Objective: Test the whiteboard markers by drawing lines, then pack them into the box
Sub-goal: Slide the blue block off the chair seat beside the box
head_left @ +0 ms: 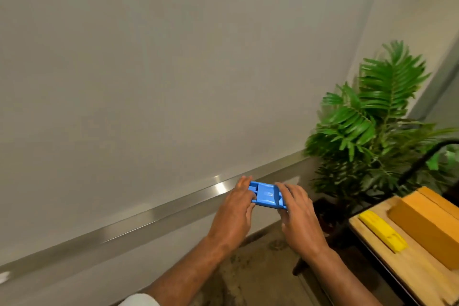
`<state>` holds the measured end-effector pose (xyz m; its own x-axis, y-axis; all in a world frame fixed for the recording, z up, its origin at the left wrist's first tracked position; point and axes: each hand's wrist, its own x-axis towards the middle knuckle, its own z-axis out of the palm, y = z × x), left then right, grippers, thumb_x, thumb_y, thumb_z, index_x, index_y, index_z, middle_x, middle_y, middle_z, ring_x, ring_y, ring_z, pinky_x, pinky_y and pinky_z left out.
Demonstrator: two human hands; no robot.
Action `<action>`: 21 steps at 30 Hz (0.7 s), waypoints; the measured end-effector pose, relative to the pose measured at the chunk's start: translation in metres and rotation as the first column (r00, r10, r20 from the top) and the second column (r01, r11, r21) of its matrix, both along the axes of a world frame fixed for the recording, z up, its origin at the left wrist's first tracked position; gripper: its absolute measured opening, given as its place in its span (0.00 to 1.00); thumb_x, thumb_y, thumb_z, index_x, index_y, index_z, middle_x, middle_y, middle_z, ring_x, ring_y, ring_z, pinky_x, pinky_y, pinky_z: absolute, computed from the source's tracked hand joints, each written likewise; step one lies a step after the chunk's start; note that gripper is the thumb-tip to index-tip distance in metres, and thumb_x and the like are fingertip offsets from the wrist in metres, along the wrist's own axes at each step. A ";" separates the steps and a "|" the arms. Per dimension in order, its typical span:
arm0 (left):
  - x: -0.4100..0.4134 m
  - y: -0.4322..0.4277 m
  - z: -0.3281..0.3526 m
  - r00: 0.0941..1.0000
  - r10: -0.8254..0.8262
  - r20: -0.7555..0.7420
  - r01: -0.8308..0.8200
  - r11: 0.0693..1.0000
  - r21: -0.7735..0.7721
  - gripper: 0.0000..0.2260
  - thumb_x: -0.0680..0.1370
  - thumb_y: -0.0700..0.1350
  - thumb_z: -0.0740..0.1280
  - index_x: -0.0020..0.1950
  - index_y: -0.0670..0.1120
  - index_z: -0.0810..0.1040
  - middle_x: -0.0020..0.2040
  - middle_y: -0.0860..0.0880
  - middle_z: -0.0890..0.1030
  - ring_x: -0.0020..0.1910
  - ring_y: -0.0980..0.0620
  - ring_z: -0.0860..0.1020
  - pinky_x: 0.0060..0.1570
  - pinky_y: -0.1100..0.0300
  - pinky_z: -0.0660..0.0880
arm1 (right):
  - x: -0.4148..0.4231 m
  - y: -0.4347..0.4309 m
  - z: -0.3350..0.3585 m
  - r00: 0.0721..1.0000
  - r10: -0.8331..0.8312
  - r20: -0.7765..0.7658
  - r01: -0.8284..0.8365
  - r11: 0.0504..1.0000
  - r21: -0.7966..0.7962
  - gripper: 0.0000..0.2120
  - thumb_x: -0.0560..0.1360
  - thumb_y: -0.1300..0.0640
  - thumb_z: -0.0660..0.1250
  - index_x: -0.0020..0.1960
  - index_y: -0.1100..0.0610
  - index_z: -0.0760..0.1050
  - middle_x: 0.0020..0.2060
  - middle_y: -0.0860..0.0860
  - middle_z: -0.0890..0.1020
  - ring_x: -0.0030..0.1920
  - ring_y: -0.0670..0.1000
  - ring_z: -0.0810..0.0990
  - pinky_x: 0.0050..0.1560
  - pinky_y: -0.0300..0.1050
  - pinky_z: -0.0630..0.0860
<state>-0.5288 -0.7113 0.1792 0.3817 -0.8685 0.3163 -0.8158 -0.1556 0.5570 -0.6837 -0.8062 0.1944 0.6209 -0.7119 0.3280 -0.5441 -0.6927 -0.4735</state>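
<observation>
A flat blue plastic holder (265, 195) is held between both hands just in front of the whiteboard's metal tray (154, 216). My left hand (236, 208) grips its left end, and my right hand (296, 213) grips its right end. The whiteboard (161, 69) fills the upper left and shows no lines. An orange box (427, 226) lies on a wooden table (397, 271) at the lower right, with a yellow plastic holder (383, 233) lying beside it. No loose marker is visible.
A green potted plant (367, 122) stands at the right between the whiteboard and the table. A black curved bar (422, 156) rises behind the table. The concrete floor (253, 278) lies below my arms.
</observation>
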 end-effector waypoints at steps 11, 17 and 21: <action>0.092 0.115 -0.017 0.931 0.362 -0.052 -0.361 0.932 0.021 0.09 0.85 0.43 0.64 0.64 0.47 0.78 0.81 0.54 0.62 0.81 0.56 0.59 0.79 0.54 0.61 | 0.140 0.069 -0.020 0.943 0.333 -0.023 -0.333 0.943 0.022 0.33 0.70 0.70 0.73 0.71 0.56 0.68 0.65 0.54 0.73 0.65 0.55 0.72 0.66 0.54 0.72; 0.108 0.147 -0.031 0.839 0.543 -0.028 -0.543 0.840 0.012 0.14 0.84 0.44 0.64 0.70 0.49 0.76 0.80 0.59 0.59 0.80 0.58 0.58 0.78 0.64 0.53 | 0.189 0.085 -0.033 0.865 0.497 -0.070 -0.498 0.867 0.010 0.35 0.66 0.70 0.75 0.70 0.55 0.70 0.63 0.54 0.75 0.63 0.54 0.74 0.64 0.53 0.75; 0.119 0.170 -0.042 0.778 0.626 0.057 -0.627 0.779 0.004 0.17 0.81 0.42 0.70 0.70 0.49 0.78 0.78 0.55 0.65 0.77 0.58 0.61 0.76 0.61 0.53 | 0.214 0.103 -0.042 0.822 0.561 -0.099 -0.564 0.826 0.001 0.37 0.64 0.71 0.75 0.70 0.56 0.71 0.63 0.54 0.75 0.62 0.55 0.75 0.62 0.52 0.77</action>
